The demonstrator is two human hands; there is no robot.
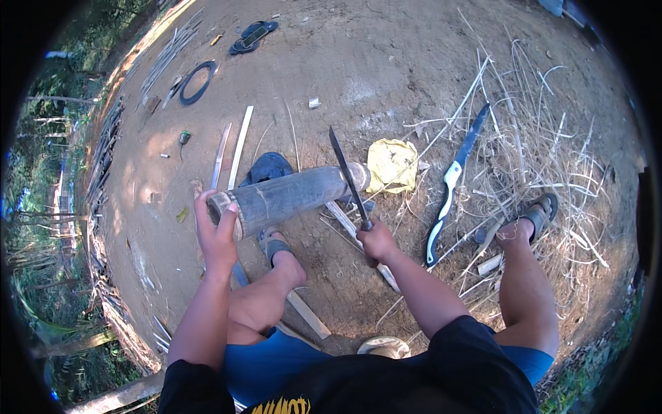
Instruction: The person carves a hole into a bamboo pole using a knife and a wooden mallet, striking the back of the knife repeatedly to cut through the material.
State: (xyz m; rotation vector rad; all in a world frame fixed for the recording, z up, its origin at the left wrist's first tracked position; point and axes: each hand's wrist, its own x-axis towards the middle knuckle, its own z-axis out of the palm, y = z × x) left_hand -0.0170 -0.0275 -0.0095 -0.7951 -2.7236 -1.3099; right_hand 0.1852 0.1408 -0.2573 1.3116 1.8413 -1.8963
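Outdoors, Bare Earth Beneath Two Gripping Hands

Mostly the surface is brown, dusty ground (345, 96), hard-looking, with sunlit patches to the left of the left fingers and paler smudges ahead of the right ones. Far to the left of the left fingers, the ground gives way to a border of green plants (55, 276) and thin trunks. The fisheye rim bends everything at the edges.

The left hand (217, 231) grips the near-left end of a thick grey cylinder (289, 200), thumb on one side and fingers on the other; whether it is bamboo or wood, I cannot tell. From those fingers it runs across to a spot ahead of the right fingers. The right hand (378, 245) is closed round the handle of a long knife (348, 176), its dark blade pointing away and crossing in front of the cylinder's right end; whether they touch is unclear.

Just beyond the right fingers lies a crumpled yellow sheet (392, 165); to their right, a saw (448, 181) with a white-and-dark handle, then a tangle of pale shavings (545, 145). Well beyond the left fingers lies a black coil (198, 83).

As for writing, yellow lettering (279, 407) crosses the black shirt (386, 383), below both hands, cut off by the lower edge.
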